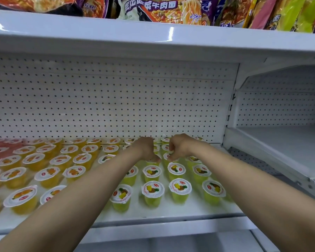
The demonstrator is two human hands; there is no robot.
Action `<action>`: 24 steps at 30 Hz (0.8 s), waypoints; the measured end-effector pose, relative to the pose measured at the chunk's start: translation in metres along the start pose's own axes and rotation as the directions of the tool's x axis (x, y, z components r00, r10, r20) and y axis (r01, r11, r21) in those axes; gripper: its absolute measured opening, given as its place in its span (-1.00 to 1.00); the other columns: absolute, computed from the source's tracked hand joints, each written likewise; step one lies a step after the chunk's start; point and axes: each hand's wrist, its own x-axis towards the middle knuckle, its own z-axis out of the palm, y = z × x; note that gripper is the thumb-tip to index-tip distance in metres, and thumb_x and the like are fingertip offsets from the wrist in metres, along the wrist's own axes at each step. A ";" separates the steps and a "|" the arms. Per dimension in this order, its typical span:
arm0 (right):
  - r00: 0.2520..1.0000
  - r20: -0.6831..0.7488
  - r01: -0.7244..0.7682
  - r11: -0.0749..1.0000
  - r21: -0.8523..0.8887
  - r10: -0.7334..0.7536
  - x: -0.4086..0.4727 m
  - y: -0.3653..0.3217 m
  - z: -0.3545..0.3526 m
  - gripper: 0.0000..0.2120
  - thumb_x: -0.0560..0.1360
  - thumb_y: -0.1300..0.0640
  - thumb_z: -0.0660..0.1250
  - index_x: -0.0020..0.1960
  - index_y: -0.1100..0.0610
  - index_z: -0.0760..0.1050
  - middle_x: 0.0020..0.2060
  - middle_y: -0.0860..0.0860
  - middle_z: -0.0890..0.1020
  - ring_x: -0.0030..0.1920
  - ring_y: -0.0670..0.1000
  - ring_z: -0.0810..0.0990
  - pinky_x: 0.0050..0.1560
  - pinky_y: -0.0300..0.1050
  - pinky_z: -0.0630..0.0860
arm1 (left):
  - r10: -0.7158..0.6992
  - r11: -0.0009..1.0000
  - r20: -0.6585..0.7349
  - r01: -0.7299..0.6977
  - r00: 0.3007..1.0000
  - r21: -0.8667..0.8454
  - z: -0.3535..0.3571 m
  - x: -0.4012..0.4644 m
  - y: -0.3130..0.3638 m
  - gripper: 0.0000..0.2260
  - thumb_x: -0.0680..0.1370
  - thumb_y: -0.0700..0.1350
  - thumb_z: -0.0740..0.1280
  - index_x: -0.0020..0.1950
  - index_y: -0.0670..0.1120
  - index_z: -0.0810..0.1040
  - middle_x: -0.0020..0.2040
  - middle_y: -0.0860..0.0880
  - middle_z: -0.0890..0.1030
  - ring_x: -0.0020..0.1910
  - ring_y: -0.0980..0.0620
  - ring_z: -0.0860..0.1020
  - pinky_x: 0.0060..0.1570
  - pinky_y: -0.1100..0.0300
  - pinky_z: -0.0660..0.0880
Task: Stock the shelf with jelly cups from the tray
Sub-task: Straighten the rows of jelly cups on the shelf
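Deep on the shelf [171, 213], both hands' [147, 149] grips pinch separate pineapple jelly cups [152, 161].

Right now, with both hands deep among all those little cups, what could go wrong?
1. Both forearms reach over the front pineapple cups; drawing back low might topple some.
2. The left hand and right hand each seem to pinch a cup at the lid's rim; a grip there could slip or peel the lid.
3. The cups stand close together, so a nudged one may knock its neighbours.
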 end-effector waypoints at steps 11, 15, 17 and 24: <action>0.992 0.119 0.043 0.997 -0.070 -0.034 -0.037 -0.009 0.005 -0.51 0.36 -0.16 0.54 0.14 0.13 0.61 0.05 0.05 0.68 0.06 0.08 0.65 0.08 -0.05 0.60 | 0.068 0.996 0.166 -0.078 0.984 0.054 -0.008 -0.048 0.010 -0.55 0.38 0.16 0.52 0.00 -0.18 0.57 -0.10 -0.08 0.63 -0.12 -0.08 0.58 -0.23 0.17 0.40; 0.993 0.113 0.023 0.998 -0.050 -0.017 -0.040 -0.010 0.007 -0.55 0.38 -0.08 0.55 0.15 0.17 0.61 0.07 0.08 0.69 0.07 0.09 0.66 0.03 -0.08 0.58 | 0.068 0.996 0.105 -0.074 0.992 0.058 -0.006 -0.057 0.013 -0.59 0.41 0.09 0.52 0.04 -0.13 0.46 0.03 -0.08 0.58 0.06 -0.09 0.56 -0.18 0.17 0.38; 0.992 0.123 0.017 0.999 -0.043 -0.011 -0.042 -0.011 0.007 -0.55 0.39 -0.07 0.55 0.16 0.16 0.60 0.08 0.08 0.68 0.07 0.09 0.65 0.02 -0.09 0.58 | 0.063 0.997 0.104 -0.067 0.993 0.039 -0.006 -0.059 0.014 -0.53 0.43 0.08 0.51 0.15 -0.19 0.49 0.13 -0.10 0.58 0.12 -0.10 0.55 -0.14 0.17 0.38; 0.993 0.116 0.006 1.000 0.010 -0.007 -0.055 -0.014 0.003 -0.51 0.43 -0.04 0.52 0.26 0.16 0.53 0.14 0.07 0.64 0.11 0.10 0.63 -0.08 -0.14 0.53 | 0.066 0.998 0.102 -0.067 0.993 0.007 -0.008 -0.070 0.012 -0.53 0.45 0.05 0.50 0.20 -0.23 0.53 0.12 -0.15 0.59 -0.08 -0.05 0.47 -0.24 0.18 0.35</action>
